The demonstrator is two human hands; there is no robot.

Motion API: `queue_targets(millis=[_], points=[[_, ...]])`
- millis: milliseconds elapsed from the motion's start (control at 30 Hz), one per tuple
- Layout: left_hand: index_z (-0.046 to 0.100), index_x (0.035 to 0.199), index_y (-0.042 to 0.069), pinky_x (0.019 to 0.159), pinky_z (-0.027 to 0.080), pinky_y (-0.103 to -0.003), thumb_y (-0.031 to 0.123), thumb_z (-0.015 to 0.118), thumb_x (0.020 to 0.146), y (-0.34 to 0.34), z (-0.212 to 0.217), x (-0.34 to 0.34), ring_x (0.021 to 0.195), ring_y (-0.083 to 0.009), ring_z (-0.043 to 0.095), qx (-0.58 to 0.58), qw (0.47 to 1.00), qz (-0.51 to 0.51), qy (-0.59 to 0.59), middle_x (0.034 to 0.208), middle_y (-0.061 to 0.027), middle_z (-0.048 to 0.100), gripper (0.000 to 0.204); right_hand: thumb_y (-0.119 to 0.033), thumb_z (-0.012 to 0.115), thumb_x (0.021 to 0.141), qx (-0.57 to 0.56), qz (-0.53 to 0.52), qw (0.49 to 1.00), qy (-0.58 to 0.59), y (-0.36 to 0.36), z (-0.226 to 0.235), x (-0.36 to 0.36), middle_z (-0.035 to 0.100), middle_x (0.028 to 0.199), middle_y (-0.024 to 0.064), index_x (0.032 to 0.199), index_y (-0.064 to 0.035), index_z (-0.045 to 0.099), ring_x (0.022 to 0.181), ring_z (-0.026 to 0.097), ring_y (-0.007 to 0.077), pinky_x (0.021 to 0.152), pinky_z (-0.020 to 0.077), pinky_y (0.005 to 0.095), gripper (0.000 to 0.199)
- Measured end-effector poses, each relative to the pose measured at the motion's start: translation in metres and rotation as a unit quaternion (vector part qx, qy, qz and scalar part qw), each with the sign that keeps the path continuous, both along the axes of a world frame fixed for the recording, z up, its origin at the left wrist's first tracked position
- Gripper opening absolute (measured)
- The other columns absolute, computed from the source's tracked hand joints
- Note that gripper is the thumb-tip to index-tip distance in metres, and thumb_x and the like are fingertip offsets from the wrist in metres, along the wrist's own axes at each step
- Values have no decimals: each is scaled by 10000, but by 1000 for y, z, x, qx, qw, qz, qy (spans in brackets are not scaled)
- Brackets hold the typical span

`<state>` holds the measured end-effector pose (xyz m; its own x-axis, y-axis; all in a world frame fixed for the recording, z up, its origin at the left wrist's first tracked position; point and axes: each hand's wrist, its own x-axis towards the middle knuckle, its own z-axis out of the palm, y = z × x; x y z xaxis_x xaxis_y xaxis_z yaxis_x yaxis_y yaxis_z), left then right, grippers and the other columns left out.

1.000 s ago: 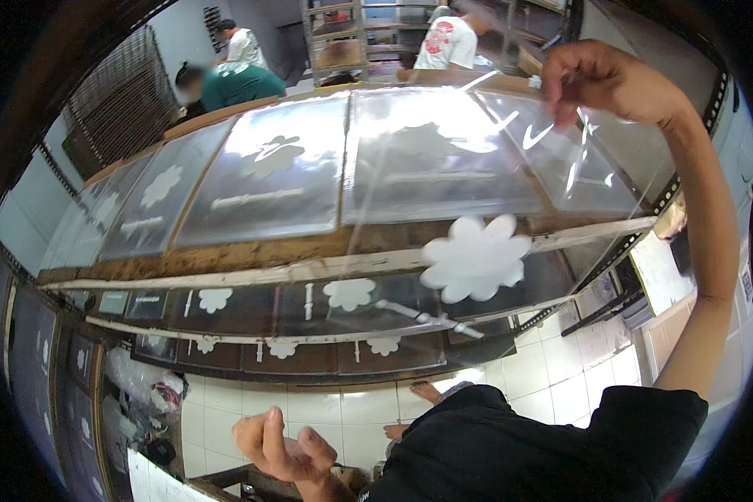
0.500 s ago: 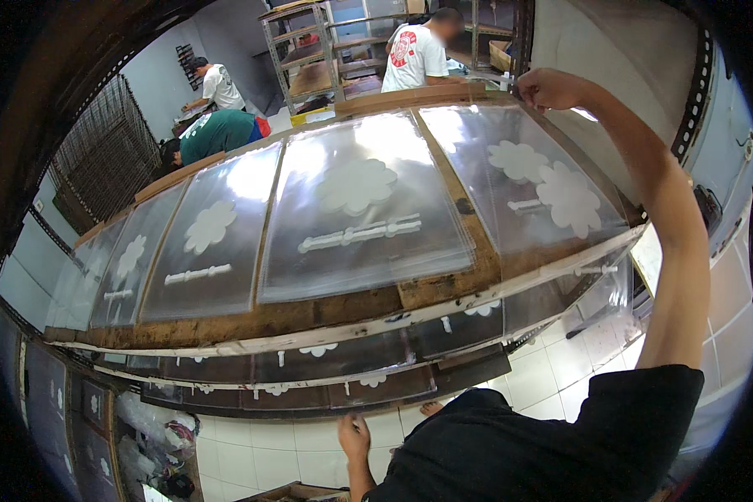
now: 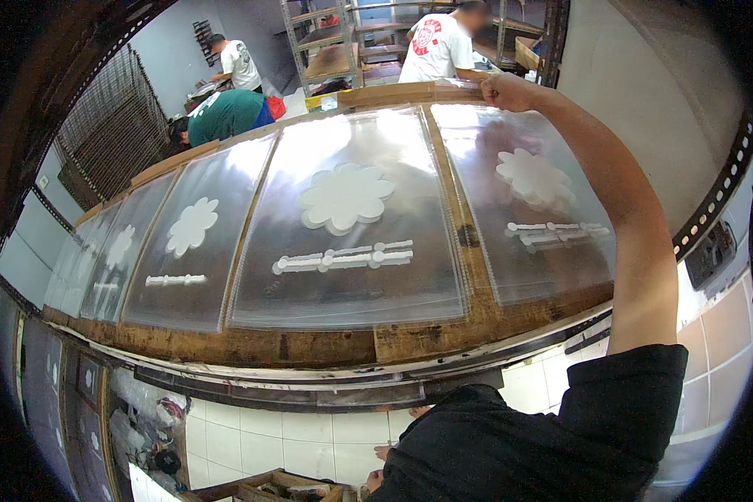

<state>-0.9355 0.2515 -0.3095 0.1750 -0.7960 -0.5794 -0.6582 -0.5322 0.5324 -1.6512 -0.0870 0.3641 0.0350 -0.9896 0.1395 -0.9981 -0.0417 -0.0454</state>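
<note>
Apart sit hands [image 3: 510, 92]; the right at clear sheet's [image 3: 529, 205] far edge.

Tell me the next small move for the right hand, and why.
Probably nudge the rightmost clear sheet slightly with the right hand: the hand is at that sheet's far edge, and the white flower and white bars there appear doubled and offset, not neatly overlapping.

A clear plastic sheet [image 3: 510, 209], marked with a white flower shape [image 3: 531, 176] and a thin, knobbed white bar [image 3: 552, 227], is spread over the wooden surface's [image 3: 326, 345] right end — similar white shapes seen beneath, slightly offset.
</note>
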Motion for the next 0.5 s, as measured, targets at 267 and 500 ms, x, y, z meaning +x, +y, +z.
queue_targets(millis=[267,500], points=[[698,932,-39,675,530,-415,248,602,878,-40,39,-35,731,-308,684,-98,993,53,27,818,-209,713,307,-8,602,754,18,29,999,-39,0,0,-9,610,752,84,727,-16,600,676,596,196,603,487,372,28],[683,884,-55,638,524,-379,187,608,884,-50,52,-35,687,-236,664,-101,993,29,61,751,-160,694,253,-20,599,762,17,22,999,-44,-16,-8,-19,620,744,76,735,-35,594,653,600,182,588,485,367,31]])
